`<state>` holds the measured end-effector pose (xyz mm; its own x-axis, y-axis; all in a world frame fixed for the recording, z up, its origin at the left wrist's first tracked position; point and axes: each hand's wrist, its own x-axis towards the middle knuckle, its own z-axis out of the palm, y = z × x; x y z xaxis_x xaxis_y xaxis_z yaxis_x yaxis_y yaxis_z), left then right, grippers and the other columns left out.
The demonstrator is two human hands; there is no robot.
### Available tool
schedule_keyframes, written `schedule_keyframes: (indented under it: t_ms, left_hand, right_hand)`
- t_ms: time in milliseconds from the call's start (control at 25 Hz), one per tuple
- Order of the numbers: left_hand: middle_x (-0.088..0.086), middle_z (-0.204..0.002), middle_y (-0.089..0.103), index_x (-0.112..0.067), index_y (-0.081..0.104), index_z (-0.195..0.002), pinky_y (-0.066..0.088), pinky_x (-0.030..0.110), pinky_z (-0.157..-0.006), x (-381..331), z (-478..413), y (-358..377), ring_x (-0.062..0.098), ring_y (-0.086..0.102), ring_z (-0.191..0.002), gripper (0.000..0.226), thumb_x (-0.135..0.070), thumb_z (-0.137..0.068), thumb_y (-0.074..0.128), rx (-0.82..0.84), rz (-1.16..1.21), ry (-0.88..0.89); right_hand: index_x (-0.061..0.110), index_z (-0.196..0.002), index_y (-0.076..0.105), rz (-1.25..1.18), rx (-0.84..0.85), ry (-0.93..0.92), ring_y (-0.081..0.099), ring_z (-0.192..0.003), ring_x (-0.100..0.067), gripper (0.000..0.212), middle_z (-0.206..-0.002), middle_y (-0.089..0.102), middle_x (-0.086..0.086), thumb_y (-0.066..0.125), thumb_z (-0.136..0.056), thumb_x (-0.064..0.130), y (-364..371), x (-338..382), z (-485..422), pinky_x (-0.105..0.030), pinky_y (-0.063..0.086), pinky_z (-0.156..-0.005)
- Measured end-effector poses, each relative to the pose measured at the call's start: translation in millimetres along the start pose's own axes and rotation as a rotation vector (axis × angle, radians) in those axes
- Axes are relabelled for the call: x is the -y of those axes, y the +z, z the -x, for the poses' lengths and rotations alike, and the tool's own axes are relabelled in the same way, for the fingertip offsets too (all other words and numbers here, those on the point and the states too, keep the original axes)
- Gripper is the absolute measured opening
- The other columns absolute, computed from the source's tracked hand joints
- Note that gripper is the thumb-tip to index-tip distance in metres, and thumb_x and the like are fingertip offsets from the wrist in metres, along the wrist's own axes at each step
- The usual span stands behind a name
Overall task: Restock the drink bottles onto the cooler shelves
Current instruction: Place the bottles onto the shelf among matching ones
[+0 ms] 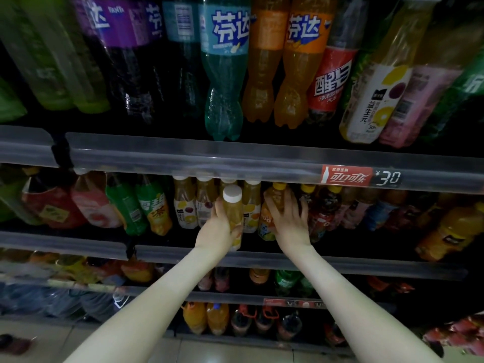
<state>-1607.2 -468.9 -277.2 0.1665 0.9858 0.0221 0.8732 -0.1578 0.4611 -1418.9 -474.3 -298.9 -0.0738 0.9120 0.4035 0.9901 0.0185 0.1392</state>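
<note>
The left hand (217, 227) grips a juice bottle (234, 214) with its fingers curled around the body. This bottle is slim and clear, filled with yellow juice, and has a white cap and a fruit label low down. It stands at the near edge of the middle shelf (340, 268), in front of a row of similar white-capped bottles (184, 203). Just to the right, the right hand (288, 218) rests with spread, nearly straight fingers on an orange drink bottle (265, 224) with a yellow cap, not clenched.
</note>
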Motion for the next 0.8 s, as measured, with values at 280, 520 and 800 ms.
schedule_keyframes:
  t_ms: [280, 520, 800]
  left_hand:
    - [0.02, -0.123, 0.036, -0.006, 0.033, -0.123, 0.04, 0.043, -0.092, -11, 30, -21, 0.04, 0.048, -0.104, 0.05, -0.016, -0.082, 0.06, -0.719, -0.096, 0.643]
    - [0.015, -0.128, 0.041, -0.009, 0.047, -0.125, 0.035, 0.036, -0.1, -102, 17, -92, 0.029, 0.044, -0.114, 0.039, -0.012, -0.087, 0.058, -0.779, 0.035, 0.898]
    - [0.015, -0.138, 0.04, -0.014, 0.035, -0.143, 0.036, 0.035, -0.102, -195, -27, -135, 0.029, 0.039, -0.123, 0.062, -0.017, -0.086, 0.061, -0.501, 0.148, 0.736]
  right_hand:
    - [0.027, -0.152, 0.005, -0.082, 0.162, 0.115, 0.01, -0.143, -0.038, 0.109, -0.156, 0.012, -0.025, 0.079, -0.071, 0.031, -53, 9, 30, -0.053, 0.001, -0.114]
    - [0.018, -0.112, 0.062, -0.626, -0.14, 0.04, 0.064, -0.092, -0.021, 0.026, -0.099, 0.067, -0.003, 0.048, -0.094, 0.03, -183, -14, 26, -0.037, 0.052, -0.078]
    - [0.009, -0.149, 0.022, -0.443, -0.57, 0.327, 0.034, -0.131, -0.038, 0.081, -0.145, 0.035, -0.022, 0.068, -0.084, 0.024, -221, -86, -66, -0.049, 0.031, -0.106]
